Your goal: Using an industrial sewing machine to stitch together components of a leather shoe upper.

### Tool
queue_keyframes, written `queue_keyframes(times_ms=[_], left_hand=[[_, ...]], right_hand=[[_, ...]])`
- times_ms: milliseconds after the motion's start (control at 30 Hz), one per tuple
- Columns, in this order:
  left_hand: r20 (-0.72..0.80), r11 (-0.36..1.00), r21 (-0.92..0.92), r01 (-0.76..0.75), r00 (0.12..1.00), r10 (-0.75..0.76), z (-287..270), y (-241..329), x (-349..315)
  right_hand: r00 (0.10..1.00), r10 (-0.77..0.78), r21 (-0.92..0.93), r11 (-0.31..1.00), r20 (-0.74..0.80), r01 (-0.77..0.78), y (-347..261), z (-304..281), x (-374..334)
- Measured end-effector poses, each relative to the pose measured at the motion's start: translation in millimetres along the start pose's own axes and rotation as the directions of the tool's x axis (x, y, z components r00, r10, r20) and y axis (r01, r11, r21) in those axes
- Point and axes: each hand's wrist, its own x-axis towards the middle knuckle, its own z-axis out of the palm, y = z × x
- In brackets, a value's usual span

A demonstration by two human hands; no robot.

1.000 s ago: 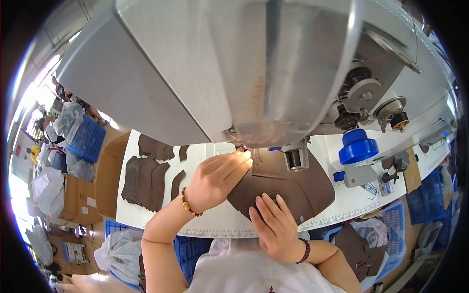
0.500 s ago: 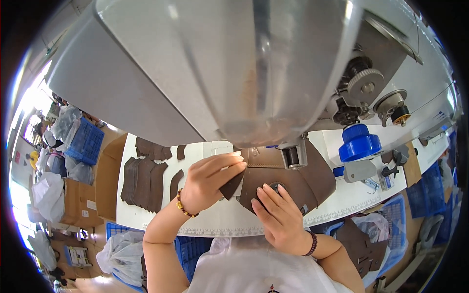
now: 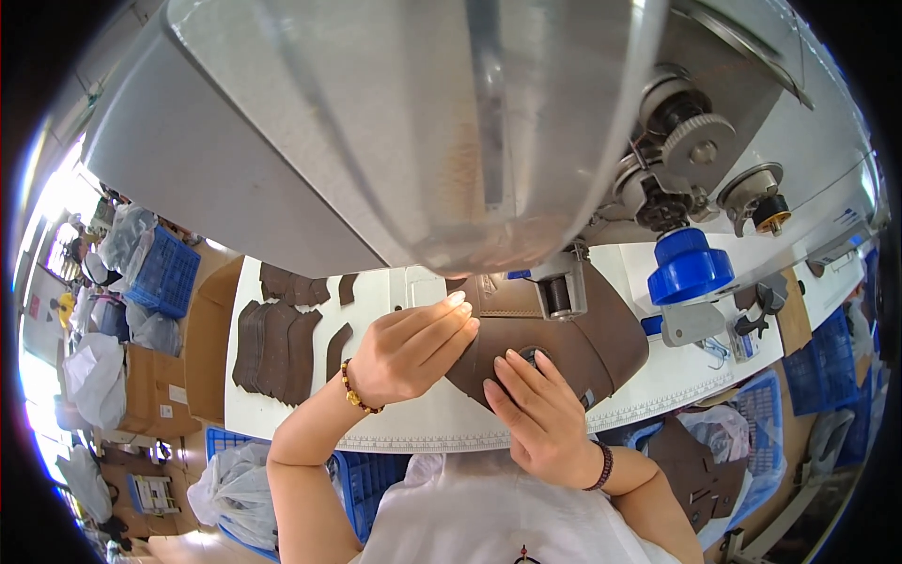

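A broad brown leather-like panel [image 3: 507,343] with a stitched seam lies on the white table under the sewing machine head [image 3: 310,141]. My left hand [image 3: 413,352] is at the panel's left edge, fingers pressed together and closed on it; the thumb is hidden. Stretched out flat, my right hand [image 3: 545,423] rests on the near part of the panel with nothing gripped. Beside its fingertips sits a dark round fitting [image 3: 532,357], partly covered. The machine's dark roller part [image 3: 558,298] stands over the panel just beyond my hands.
Stacked brown curved pieces [image 3: 274,348] lie at the table's left, with a single curved strip [image 3: 338,351] beside them. A blue knob [image 3: 691,268] juts out at right. Blue crates [image 3: 756,423] stand below the table, and cardboard boxes [image 3: 155,390] are at far left.
The small brown piece hanging from my left fingers no longer shows separately; those fingers now meet the panel's left edge. My right hand has stayed almost in place.
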Motion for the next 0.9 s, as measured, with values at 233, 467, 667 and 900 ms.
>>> queue_keyframes(times_ms=[233, 467, 667, 900], left_hand=[[-0.028, 1.000, 0.002, 0.009, 1.000, -0.009, -0.8, -1.3, 1.5], [-0.060, 1.000, -0.003, 0.011, 0.998, -0.011, 3.1, -7.4, 4.2], [-0.036, 0.997, -0.032, 0.070, 0.997, -0.071, 8.2, -13.9, 3.2], [-0.008, 0.991, -0.023, 0.130, 0.991, -0.130, 12.3, -18.0, -5.0]], right_hand=[[0.999, -0.011, -0.091, 0.996, -0.041, 0.007, -8.5, 5.8, 0.8], [1.000, -0.002, -0.080, 0.997, -0.009, 0.001, -0.7, 3.7, 7.7], [0.999, -0.027, -0.053, 0.998, -0.039, 0.025, 13.0, 1.1, 17.1], [0.996, -0.058, -0.022, 0.998, -0.067, 0.057, 21.2, 3.4, 24.0]])
